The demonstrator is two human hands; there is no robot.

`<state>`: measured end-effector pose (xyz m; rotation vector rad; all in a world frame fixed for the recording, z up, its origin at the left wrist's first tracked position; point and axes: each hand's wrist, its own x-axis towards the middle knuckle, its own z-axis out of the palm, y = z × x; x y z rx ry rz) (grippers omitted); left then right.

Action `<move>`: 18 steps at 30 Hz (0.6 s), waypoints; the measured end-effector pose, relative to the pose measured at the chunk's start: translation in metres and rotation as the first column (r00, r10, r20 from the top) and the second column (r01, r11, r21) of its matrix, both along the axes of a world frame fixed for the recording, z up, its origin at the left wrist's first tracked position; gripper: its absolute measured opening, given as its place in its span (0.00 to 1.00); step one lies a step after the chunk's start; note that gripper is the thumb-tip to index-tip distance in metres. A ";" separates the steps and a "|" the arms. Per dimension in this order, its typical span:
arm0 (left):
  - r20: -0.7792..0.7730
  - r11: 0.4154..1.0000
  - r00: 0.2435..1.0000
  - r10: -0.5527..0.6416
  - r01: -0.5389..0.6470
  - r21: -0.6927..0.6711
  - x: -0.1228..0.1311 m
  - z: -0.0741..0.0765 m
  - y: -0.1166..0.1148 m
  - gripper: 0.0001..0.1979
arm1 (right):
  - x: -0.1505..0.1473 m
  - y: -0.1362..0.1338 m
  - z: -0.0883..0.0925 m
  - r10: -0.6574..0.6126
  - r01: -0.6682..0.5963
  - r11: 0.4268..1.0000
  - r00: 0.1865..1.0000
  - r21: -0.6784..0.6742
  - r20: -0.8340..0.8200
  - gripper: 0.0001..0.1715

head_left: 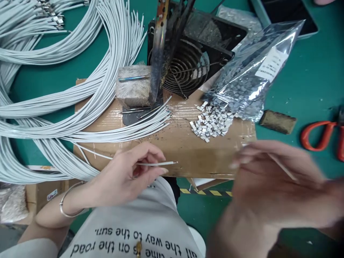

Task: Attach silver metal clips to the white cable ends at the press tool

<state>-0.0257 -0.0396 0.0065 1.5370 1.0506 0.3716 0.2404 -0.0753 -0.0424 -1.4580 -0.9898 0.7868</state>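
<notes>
My left hand is closed in a pinch around a white wire. The wire's bare tip points right, over the cardboard. To the right, my right hand is blurred by motion, its fingers curled. A thin pale strip shows across its palm; I cannot make out what it is. Between and above the hands lies a pile of small metal terminals, spilling from a clear plastic bag. A bunch of loose white wire ends rests above my left hand.
Big white wire bundles curve across the left. At the back stand a black fan, a stained metal bracket and a wrapped block. A brown sponge-like block and red-handled pliers are right. Cardboard covers the front.
</notes>
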 end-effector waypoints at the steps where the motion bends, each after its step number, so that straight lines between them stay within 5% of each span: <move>1: 0.022 0.998 0.998 0.055 -0.055 -0.014 0.006 -0.001 0.001 0.05 | -0.013 0.003 -0.002 -0.027 0.028 0.999 0.995 0.017 -0.100 0.37; 6: 0.090 0.970 0.966 0.243 -0.242 -0.024 0.020 -0.005 0.002 0.05 | -0.057 -0.011 0.002 0.127 -0.139 0.987 0.983 -0.084 -0.134 0.11; 10: 0.142 0.955 0.945 0.295 -0.295 -0.016 0.024 -0.008 0.000 0.04 | -0.063 -0.009 0.003 0.284 -0.297 0.954 0.940 -0.041 -0.187 0.15; 18: 0.171 0.941 0.925 0.339 -0.330 -0.079 0.025 -0.008 -0.001 0.06 | -0.067 -0.005 0.001 0.299 -0.325 0.946 0.898 -0.026 -0.323 0.18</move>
